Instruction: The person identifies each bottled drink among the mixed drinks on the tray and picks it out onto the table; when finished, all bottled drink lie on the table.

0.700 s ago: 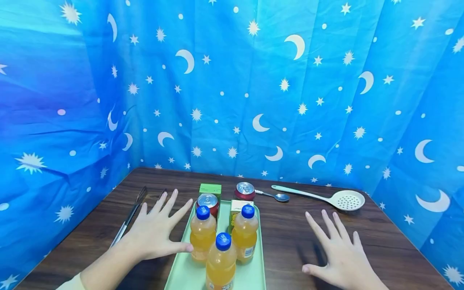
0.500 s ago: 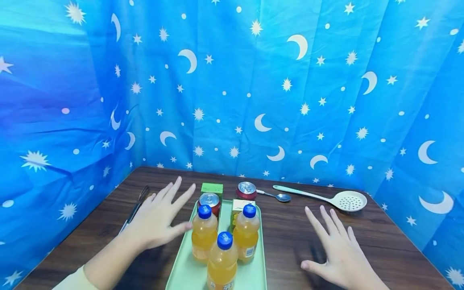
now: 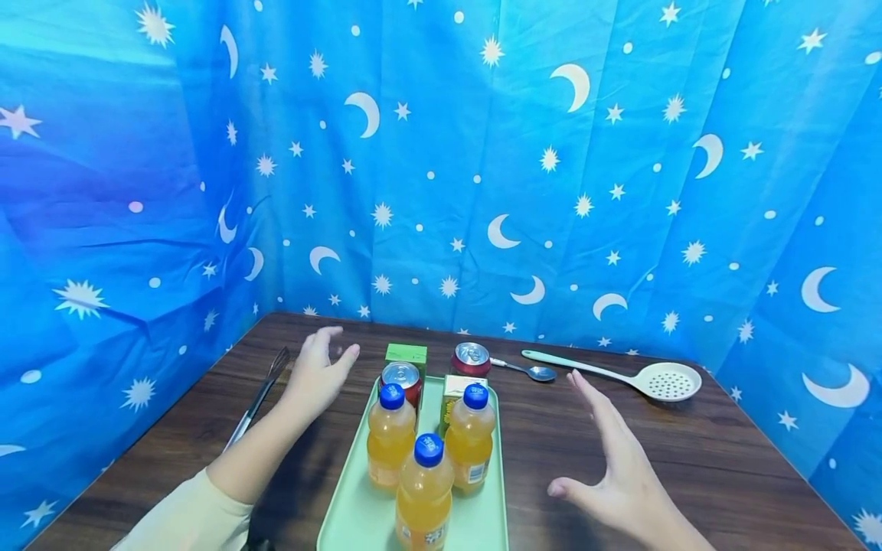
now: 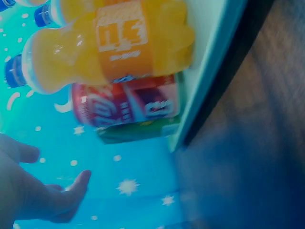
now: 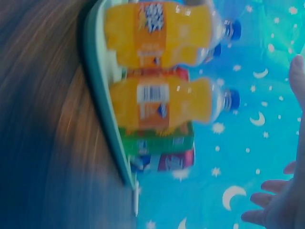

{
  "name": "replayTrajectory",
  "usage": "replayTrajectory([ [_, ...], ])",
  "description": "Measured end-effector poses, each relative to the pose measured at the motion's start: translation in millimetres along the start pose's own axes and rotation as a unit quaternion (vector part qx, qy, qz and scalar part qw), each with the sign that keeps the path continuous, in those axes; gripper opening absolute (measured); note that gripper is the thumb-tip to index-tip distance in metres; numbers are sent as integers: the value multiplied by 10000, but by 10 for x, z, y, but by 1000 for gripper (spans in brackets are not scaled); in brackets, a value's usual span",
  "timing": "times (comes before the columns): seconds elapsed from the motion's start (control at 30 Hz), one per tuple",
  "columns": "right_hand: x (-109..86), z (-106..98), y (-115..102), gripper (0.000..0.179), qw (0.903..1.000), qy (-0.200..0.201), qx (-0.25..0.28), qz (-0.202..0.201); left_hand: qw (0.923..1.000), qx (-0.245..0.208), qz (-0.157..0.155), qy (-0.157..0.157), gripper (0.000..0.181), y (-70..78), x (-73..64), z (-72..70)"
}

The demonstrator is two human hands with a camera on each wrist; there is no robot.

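Note:
Both hands are raised off the table on either side of a light green tray point(image 3: 475, 529), holding nothing. My left hand point(image 3: 318, 376) hovers left of the tray's far end, fingers bent loosely and thumb apart. To the right of the tray, my right hand point(image 3: 625, 476) has straight fingers and a spread thumb. On the tray stand a front juice bottle point(image 3: 423, 501), a left juice bottle point(image 3: 391, 451) and a right juice bottle point(image 3: 471, 448), all orange with blue caps. Behind them are a red drink can point(image 3: 402, 375) and a small carton point(image 3: 455, 390).
A green box point(image 3: 406, 353) and another red can point(image 3: 472, 358) stand at the tray's far end. Behind lie a spoon point(image 3: 540, 373) and a pale skimmer point(image 3: 667, 382). A silver-handled utensil with a dark head point(image 3: 256, 402) lies left. A starry blue curtain point(image 3: 441, 153) encloses the table.
My left hand has risen and gone farther back, its spread fingers now loosely bent. The right hand has turned with its fingers drawn together. Tray and drinks stay put; the view shifts slightly.

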State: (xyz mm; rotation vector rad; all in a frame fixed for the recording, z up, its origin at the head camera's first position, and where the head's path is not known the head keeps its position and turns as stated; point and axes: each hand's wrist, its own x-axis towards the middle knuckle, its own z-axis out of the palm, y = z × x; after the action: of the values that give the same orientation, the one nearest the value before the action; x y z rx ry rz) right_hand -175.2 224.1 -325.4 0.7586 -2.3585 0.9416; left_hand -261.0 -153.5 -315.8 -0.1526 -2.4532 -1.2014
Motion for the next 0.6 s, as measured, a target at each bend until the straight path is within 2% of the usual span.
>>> replayTrajectory([
  [0.1, 29, 44, -85, 113, 9973, 158, 700, -153, 9965, -129, -744, -362, 50, -103, 40, 95],
  [0.23, 61, 106, -206, 106, 9880, 177, 1517, -246, 9861, -418, -1412, -764, 49, -245, 70, 215],
  [0.4, 95, 203, -327, 100, 9751, 100, 2169, -442, 9704, -845, -1972, -1106, 41, -362, 80, 341],
  [0.6, 94, 304, -419, 96, 9735, 108, 2247, -410, 9504, -1288, -2441, -1433, 35, -435, 99, 473],
])
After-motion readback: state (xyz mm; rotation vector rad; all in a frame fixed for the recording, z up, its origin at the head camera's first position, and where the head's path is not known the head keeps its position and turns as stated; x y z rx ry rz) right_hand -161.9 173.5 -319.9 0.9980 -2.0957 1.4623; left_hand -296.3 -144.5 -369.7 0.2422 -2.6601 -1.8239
